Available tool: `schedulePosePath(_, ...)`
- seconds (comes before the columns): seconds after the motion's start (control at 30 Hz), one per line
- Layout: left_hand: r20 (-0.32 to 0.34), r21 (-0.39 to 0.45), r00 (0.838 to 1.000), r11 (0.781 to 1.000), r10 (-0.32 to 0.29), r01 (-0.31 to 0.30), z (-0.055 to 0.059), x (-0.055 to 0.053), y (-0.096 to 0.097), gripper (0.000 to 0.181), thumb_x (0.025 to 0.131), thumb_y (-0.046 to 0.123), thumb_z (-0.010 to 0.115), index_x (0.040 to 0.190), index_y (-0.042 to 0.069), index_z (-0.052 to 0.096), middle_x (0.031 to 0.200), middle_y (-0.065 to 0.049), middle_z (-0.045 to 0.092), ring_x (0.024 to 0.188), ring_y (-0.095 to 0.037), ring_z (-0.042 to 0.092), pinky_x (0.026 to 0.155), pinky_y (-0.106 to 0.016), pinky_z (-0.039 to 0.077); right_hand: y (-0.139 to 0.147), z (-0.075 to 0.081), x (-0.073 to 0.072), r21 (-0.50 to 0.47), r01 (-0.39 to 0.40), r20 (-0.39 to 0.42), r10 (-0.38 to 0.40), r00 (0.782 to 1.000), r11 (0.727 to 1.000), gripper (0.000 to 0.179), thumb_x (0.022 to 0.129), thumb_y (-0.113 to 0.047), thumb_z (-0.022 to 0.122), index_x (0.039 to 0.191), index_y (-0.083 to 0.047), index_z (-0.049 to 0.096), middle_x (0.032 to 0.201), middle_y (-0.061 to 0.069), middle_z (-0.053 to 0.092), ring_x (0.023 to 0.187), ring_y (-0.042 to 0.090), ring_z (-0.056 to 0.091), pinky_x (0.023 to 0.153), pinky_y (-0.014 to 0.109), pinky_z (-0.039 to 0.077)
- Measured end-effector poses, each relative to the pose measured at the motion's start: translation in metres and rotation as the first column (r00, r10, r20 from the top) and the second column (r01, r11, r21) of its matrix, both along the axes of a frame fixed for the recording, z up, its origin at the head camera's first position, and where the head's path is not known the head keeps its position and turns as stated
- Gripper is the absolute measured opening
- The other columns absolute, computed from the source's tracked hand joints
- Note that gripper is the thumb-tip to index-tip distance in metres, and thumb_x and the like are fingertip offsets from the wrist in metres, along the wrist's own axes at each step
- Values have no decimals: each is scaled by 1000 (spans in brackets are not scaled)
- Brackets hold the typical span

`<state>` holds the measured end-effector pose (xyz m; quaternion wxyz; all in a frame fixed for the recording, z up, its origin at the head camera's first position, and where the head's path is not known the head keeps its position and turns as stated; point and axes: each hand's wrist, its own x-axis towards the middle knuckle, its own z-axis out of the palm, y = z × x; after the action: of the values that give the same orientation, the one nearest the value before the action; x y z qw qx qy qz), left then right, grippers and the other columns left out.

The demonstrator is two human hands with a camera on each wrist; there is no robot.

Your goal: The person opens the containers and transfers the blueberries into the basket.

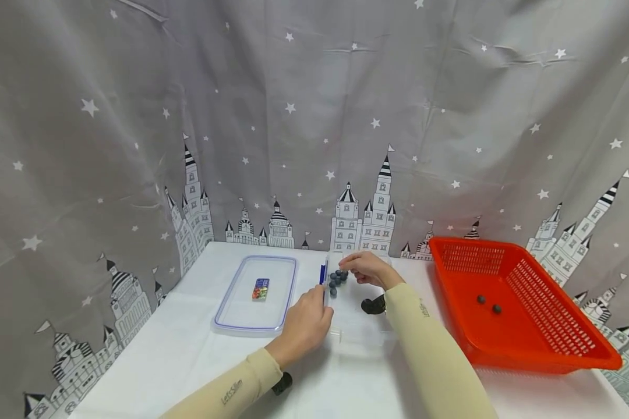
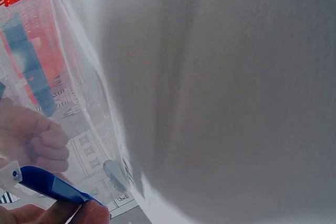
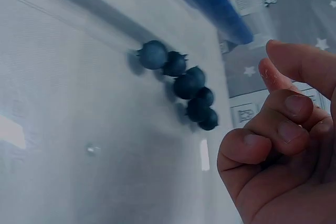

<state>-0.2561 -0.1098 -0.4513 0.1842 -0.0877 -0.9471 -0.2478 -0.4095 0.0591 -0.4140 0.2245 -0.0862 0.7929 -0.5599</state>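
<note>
Lid: on the surface, left of centre frame.
Left hand: gripping the clear box by its left edge, mid-frame.
Blueberries: clustered in the box's upper left; likely light, tender, quick to roll, best pinched gently round the sides.
Right hand: fingers curled beside them; whether it pinches one cannot be told.
Red basket: two more berries, frame right.

Grey starry castle-print curtain, white tabletop

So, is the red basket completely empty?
No, two dark berries lie on the bottom of the red basket.
</note>
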Motion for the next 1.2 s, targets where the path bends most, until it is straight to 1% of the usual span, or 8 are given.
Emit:
schedulePosePath(0.07, -9, 4, 1000, 1000, 2, -2, 3, -2, 0, 47, 94, 23, 51, 134, -1, 56, 120, -15, 68, 102, -29, 67, 79, -45, 56, -2, -2, -2, 2, -3, 14, 3, 1000, 1000, 35, 94, -14, 66, 125, 2, 65, 66, -4, 38, 56, 11, 28, 55, 25, 30)
schedulePosePath(0.17, -5, 2, 1000, 1000, 2, -2, 2, -3, 0, 47, 93, 22, 51, 133, -1, 57, 118, -14, 69, 101, -28, 68, 77, -44, 55, -4, -9, -2, 23, 0, 54, -1, 999, 1000, 34, 94, -14, 67, 125, 1, 66, 66, -4, 39, 55, 11, 28, 54, 25, 30)
schedulePosePath(0.23, -2, -2, 1000, 1000, 1, -1, 1, -3, 0, 47, 92, 22, 51, 133, -1, 57, 118, -14, 69, 100, -27, 68, 76, -43, 55, -5, -15, -1, 39, 16, 77, -19, 997, 999, 33, 92, -14, 69, 123, 0, 67, 66, -4, 40, 55, 11, 28, 54, 25, 30)
schedulePosePath(0.33, -5, -4, 1000, 1000, -3, 3, 0, -3, 0, 45, 93, 22, 51, 132, 0, 57, 118, -13, 68, 99, -26, 67, 75, -43, 55, -8, -22, 0, 53, 56, 83, -60, 995, 997, 29, 90, -13, 71, 116, -3, 70, 66, -5, 42, 54, 10, 28, 53, 24, 29)
schedulePosePath(0.47, -6, 4, 1000, 1000, -3, 3, 1, -2, 1, 46, 93, 23, 51, 133, -1, 56, 119, -14, 68, 101, -28, 67, 78, -45, 55, -12, -28, 1, 70, 85, 67, -89, 994, 994, 23, 88, -11, 72, 110, -4, 72, 62, -6, 41, 53, 9, 29, 52, 23, 29)
schedulePosePath(0.67, -9, -1, 1000, 1000, 4, -4, 1, -2, 1, 46, 93, 23, 52, 132, -1, 56, 116, -14, 68, 100, -29, 67, 78, -46, 55, -15, -35, 2, 98, 87, 55, -92, 994, 991, 26, 85, -9, 74, 110, -3, 74, 56, -7, 38, 52, 9, 33, 50, 22, 31)
schedulePosePath(0.93, 21, -1, 1000, 1000, 6, -6, -1, -2, 2, 49, 93, 24, 52, 135, -1, 55, 122, -16, 67, 108, -30, 67, 83, -47, 56, -13, -38, 7, 118, 82, 53, -89, 995, 990, 24, 83, -9, 76, 107, -5, 76, 55, -7, 37, 52, 10, 33, 50, 23, 30)
schedulePosePath(1.2, 3, -3, 1000, 1000, 13, -13, -1, -2, 1, 49, 94, 24, 51, 135, -2, 55, 123, -16, 67, 110, -30, 66, 86, -47, 56, -17, -38, 9, 149, 73, 16, -76, 997, 986, 22, 82, -11, 77, 104, -6, 77, 57, -8, 39, 54, 9, 34, 53, 23, 31)
